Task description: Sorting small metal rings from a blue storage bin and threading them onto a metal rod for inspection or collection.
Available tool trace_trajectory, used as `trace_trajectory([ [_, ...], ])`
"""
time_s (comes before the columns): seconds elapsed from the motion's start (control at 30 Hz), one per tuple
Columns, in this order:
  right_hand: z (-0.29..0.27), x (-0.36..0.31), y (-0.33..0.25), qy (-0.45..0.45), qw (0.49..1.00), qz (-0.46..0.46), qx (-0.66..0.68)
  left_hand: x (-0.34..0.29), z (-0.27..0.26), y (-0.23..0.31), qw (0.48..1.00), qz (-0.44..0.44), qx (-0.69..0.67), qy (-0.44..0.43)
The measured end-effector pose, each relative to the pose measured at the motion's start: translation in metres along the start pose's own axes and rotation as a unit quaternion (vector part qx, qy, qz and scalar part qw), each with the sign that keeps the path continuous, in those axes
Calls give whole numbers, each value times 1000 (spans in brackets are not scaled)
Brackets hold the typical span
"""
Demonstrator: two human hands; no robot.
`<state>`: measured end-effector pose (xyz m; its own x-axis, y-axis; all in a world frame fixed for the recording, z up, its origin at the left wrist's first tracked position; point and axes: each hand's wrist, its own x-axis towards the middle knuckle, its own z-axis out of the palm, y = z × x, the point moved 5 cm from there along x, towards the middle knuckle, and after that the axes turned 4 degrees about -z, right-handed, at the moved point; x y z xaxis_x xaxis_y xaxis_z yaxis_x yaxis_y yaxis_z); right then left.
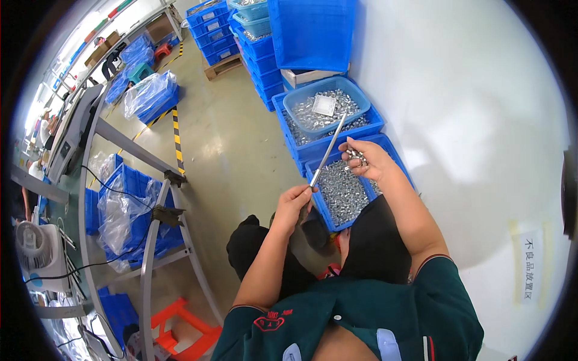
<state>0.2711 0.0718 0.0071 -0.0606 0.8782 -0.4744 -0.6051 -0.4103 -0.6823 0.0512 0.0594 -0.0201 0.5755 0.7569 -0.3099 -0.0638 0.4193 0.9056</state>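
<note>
My left hand (294,206) is closed round the lower end of a thin silver metal rod (328,150), which slants up and away to the right. Cupped in the curled fingers of my right hand (374,160) are several small shiny metal parts (355,157), seemingly short cylinders. Both hands are above a blue crate (325,212) that holds a mass of similar small metal parts (344,195). Just beyond, a light blue basket (290,114) of metal parts with a white label (324,105) rests on another blue crate (296,150).
Stacked blue crates (260,66) stand farther off, beside the white wall (457,78). At left are a metal-framed workbench (147,271), plastic-covered blue crates (129,204), a fan (35,245) and an orange stool (205,337). People are at work far left.
</note>
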Motion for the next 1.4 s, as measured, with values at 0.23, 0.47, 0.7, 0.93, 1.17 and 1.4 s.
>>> trace_trajectory([
  [0.23, 1, -1, -7, -22, 997, -42, 54, -7, -6, -1, 1000, 11, 23, 6],
  [0.47, 1, 3, -11, -75, 984, -37, 157, -8, -17, -10, 999, 8, 44, 13],
  [0.7, -1, 0, -18, -85, 973, -58, 208, -12, -18, -16, 998, -8, 68, 0],
  [0.93, -2, 1, -16, -66, 981, -62, 172, -11, -16, -16, 997, 0, 71, -17],
  [1.17, -1, -8, -30, 11, 989, -139, -42, -11, -25, -20, 996, -3, 85, -7],
  [1.4, 0, -11, -30, -126, 987, -99, 15, -14, -18, -12, 998, -6, 59, -22],
])
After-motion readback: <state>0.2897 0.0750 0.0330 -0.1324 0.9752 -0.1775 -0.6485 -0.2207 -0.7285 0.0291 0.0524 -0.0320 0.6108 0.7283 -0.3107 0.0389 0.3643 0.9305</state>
